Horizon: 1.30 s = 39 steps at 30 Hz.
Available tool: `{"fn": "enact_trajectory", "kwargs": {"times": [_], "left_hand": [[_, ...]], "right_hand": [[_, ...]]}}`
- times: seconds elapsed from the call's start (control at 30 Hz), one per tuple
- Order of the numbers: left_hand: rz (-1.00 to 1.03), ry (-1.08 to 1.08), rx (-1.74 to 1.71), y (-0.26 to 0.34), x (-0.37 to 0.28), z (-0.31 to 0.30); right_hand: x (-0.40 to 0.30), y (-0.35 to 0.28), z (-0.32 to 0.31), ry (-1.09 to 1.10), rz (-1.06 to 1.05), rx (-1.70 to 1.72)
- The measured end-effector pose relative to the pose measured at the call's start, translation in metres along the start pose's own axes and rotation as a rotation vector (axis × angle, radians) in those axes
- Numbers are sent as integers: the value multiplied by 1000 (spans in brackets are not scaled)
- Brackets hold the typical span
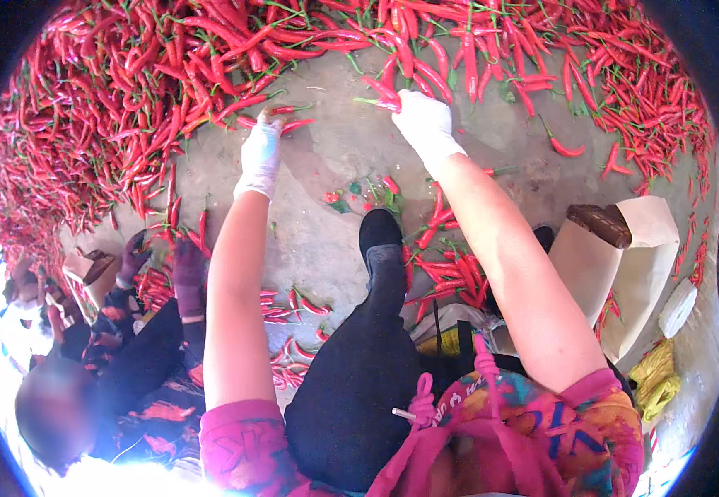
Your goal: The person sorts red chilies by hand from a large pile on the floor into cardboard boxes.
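Note:
My left hand, in a white glove, reaches over the concrete floor at the edge of the pepper heap. Its fingers are closed around red chili peppers, which stick out beside the fingertips. To the right, my right hand, also gloved in white, grips a red chili pepper whose green stem points left. More peppers lie just beyond its knuckles. The palms and part of the held peppers are hidden. Ahead spreads a large heap of red chili peppers with green stems.
My dark shoe rests among pepper scraps. Sorted-looking peppers lie beside my leg. Right stands an open beige box-like container, near a yellow sack. At left, another person's purple-gloved hands are among peppers.

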<state>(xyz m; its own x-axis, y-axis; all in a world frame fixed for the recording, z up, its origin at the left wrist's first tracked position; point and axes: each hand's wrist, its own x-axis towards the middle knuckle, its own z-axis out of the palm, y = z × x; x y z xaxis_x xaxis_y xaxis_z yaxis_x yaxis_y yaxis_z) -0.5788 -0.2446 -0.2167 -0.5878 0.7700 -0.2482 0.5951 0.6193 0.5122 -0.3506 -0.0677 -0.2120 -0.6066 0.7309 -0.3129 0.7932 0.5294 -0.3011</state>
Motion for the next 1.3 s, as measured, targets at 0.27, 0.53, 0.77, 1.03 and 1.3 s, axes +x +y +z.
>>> {"fn": "enact_trajectory", "kwargs": {"times": [0.27,0.53,0.77,1.03,1.3], "left_hand": [[153,139,36,38,-16,-11],[-135,-240,-891,140,69,17],[278,407,-122,120,104,28],[225,-262,358,97,-39,33],[-39,49,97,100,-38,19]], "right_hand": [[-140,-76,11,-769,-628,298],[-26,44,-45,7,372,667],[39,109,-70,286,312,269],[33,94,-55,210,219,178],[8,134,-89,63,62,431]]}}
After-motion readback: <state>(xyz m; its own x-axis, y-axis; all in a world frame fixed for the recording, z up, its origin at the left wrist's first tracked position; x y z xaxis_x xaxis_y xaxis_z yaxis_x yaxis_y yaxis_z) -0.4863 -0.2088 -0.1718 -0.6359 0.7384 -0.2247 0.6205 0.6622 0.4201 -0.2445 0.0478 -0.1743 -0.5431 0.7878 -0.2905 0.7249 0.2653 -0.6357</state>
